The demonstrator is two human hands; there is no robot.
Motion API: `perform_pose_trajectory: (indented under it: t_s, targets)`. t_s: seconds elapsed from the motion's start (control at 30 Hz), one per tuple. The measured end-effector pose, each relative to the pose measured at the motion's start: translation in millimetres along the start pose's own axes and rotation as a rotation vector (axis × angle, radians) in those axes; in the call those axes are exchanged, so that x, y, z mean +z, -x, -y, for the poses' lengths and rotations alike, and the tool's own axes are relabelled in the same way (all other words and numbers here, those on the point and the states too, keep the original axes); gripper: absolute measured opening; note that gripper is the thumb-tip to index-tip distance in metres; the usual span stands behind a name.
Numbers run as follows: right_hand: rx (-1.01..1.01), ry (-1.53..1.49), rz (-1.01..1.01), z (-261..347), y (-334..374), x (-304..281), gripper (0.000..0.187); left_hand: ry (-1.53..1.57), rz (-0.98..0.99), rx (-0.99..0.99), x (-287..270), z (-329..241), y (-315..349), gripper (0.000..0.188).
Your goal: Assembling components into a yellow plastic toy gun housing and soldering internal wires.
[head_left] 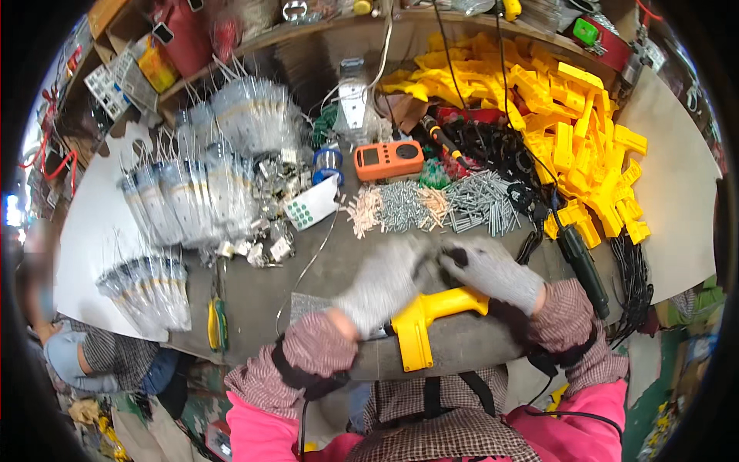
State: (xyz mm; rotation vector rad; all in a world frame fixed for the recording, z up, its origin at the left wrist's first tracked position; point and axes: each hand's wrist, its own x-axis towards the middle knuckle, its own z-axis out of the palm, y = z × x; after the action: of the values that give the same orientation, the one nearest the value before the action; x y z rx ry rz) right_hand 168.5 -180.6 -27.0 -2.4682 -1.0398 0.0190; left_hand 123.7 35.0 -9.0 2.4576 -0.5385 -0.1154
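Note:
My left hand (389, 281), in a grey glove, reaches over the middle of the bench, its closed fingers blurred by motion. Facing it, my right hand (496, 269) has its gloved fingers curled in. Something small and dark shows between the fingertips of both hands, too smeared to name. Just below them lies a yellow plastic tool housing (416, 327), its grip end toward me and its longer arm extending right, under the right hand. A piece of clear plastic wrap (308, 306) lies partly hidden by my left forearm.
Screws (483, 202) and pale plugs (364, 209) lie in piles beyond my hands. An orange multimeter (389, 159) and solder spool (328, 165) stand behind. Yellow housings (577, 146) heap at right beside a dark green screwdriver (581, 269). Bagged parts (154, 289) and pliers (217, 319) are left.

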Motion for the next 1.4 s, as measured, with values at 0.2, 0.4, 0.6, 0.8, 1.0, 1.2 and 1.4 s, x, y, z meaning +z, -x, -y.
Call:
perform_pose_trajectory:
  t_s: [0.2, 0.4, 0.6, 0.8, 1.0, 1.2, 1.4]
  targets:
    - [-0.195, 0.196, -0.378, -25.1, -112.5, 32.0, 0.021, -0.376, -0.295, -0.106, 1.5, 79.2, -76.1, 0.034]
    - [0.013, 0.211, -0.193, -31.1, -117.2, 16.5, 0.018, -0.24, -0.407, -0.021, -8.3, 70.4, -67.0, 0.027]
    - [0.073, 0.151, -0.176, -22.0, -123.8, 12.1, 0.024, -0.183, -0.422, -0.094, -7.8, 77.2, -71.0, 0.025]
    - [-0.022, 0.087, -0.244, -26.5, -111.2, -5.9, 0.014, -0.131, -0.408, -0.146, -4.9, 71.4, -74.5, 0.021]
    - [-0.215, -0.041, -0.334, 21.8, -68.8, -6.6, 0.015, -0.22, -0.474, 0.102, -11.2, 70.2, -42.6, 0.029]
    - [-0.179, -0.431, 0.002, 65.9, 49.5, -19.3, 0.018, 0.751, -0.079, -0.104, -10.9, -9.1, 84.9, 0.019]
    - [-0.184, -0.469, 0.128, 79.1, 73.5, 7.7, 0.015, 0.279, -0.063, 0.195, 30.8, -3.4, 142.7, 0.034]
